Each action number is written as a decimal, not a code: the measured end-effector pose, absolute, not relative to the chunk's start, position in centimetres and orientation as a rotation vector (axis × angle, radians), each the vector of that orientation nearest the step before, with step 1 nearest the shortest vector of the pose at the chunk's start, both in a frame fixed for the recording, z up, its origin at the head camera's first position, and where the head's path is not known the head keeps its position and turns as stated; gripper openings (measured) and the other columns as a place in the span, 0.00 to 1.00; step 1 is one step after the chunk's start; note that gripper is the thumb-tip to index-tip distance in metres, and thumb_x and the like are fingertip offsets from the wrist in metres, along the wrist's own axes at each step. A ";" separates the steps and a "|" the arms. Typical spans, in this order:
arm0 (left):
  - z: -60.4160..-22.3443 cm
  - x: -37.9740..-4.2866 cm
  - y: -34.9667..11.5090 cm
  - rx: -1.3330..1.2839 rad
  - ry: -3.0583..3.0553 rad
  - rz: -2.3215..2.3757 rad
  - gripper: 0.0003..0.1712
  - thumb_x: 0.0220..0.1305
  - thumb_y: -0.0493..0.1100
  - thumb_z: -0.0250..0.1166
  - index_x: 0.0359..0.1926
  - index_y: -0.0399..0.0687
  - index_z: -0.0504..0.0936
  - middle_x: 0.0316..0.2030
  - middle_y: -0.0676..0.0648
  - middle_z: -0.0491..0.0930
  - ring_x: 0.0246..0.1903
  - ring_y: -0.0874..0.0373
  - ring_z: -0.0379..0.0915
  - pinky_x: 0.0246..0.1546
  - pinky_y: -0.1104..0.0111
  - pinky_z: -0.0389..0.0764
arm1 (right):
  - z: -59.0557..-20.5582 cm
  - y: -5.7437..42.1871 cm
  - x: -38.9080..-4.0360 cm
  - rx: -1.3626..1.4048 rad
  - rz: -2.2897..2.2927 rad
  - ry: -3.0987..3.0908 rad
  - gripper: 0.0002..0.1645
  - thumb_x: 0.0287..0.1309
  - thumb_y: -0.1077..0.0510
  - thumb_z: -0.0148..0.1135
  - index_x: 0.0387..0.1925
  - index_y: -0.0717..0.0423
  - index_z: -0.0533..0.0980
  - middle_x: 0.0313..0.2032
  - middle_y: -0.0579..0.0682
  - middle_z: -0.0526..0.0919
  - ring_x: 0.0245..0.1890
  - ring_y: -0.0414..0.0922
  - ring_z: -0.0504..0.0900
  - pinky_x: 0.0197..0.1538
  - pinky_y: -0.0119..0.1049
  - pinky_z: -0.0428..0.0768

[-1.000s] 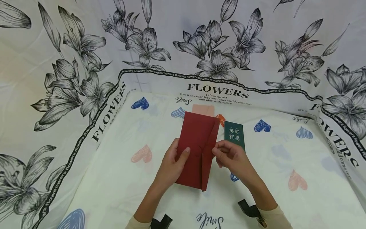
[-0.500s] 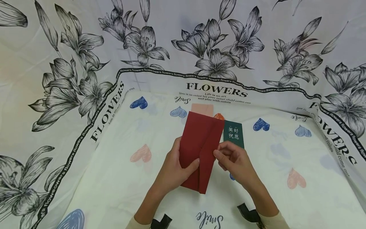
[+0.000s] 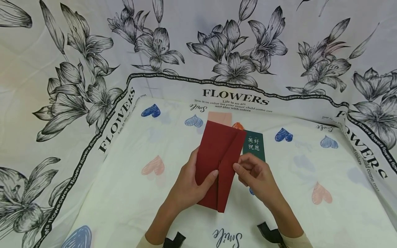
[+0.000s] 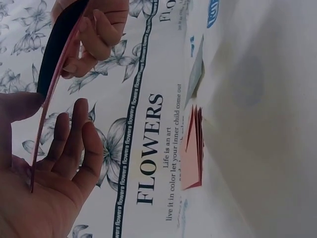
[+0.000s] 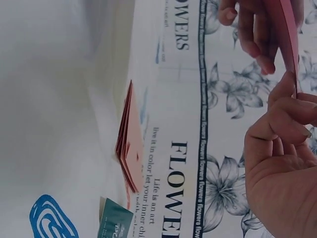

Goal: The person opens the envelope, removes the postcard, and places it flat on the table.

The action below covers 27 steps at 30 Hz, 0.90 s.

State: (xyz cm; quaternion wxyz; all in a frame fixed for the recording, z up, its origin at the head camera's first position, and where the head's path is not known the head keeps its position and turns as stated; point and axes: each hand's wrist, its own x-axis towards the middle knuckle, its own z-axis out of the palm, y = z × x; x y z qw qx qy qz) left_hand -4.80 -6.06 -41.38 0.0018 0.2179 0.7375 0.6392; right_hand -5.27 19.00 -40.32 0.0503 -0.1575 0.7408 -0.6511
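Held up in front of me is a dark red envelope, tilted, with its pointed flap folded along the right side. My left hand grips its left and lower part, thumb across the front. Several left fingers stand loosely behind it in the left wrist view. My right hand pinches the right edge between thumb and index finger. The right wrist view has this pinch too, with the envelope nearly edge-on. Behind the hands a green card with white characters is partly covered by the right hand.
A small stack of pink envelopes lies on the white cloth, left of the green card and partly hidden by the red envelope in the head view. Printed hearts and lettering mark the cloth. A flower-patterned cloth rises behind.
The red envelope has shifted slightly right and turned a little, its flap side facing more toward me. The left thumb has moved lower and rightward to the flap edge. The right hand keeps its pinch.
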 end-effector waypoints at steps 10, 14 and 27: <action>-40.8 -4.3 -5.9 0.608 2.281 2.004 0.40 0.73 0.51 0.70 0.77 0.65 0.58 0.58 0.57 0.79 0.54 0.58 0.83 0.47 0.62 0.88 | -40.1 18.4 -5.1 -0.538 -1.991 2.294 0.03 0.77 0.65 0.59 0.45 0.55 0.74 0.23 0.53 0.75 0.17 0.44 0.66 0.18 0.37 0.67; -40.8 -4.2 -6.0 0.553 2.284 2.003 0.40 0.71 0.51 0.72 0.76 0.65 0.60 0.57 0.58 0.80 0.53 0.58 0.83 0.46 0.62 0.88 | -40.0 18.1 -4.9 -0.554 -1.980 2.315 0.04 0.76 0.66 0.59 0.46 0.55 0.74 0.23 0.53 0.75 0.16 0.44 0.67 0.19 0.36 0.69; -41.3 -4.5 -8.0 0.254 2.141 2.037 0.36 0.67 0.49 0.75 0.70 0.73 0.68 0.59 0.56 0.80 0.59 0.52 0.78 0.50 0.53 0.85 | -40.1 15.8 -4.4 -0.487 -1.808 2.476 0.06 0.75 0.57 0.65 0.44 0.50 0.75 0.35 0.47 0.88 0.30 0.47 0.87 0.34 0.36 0.83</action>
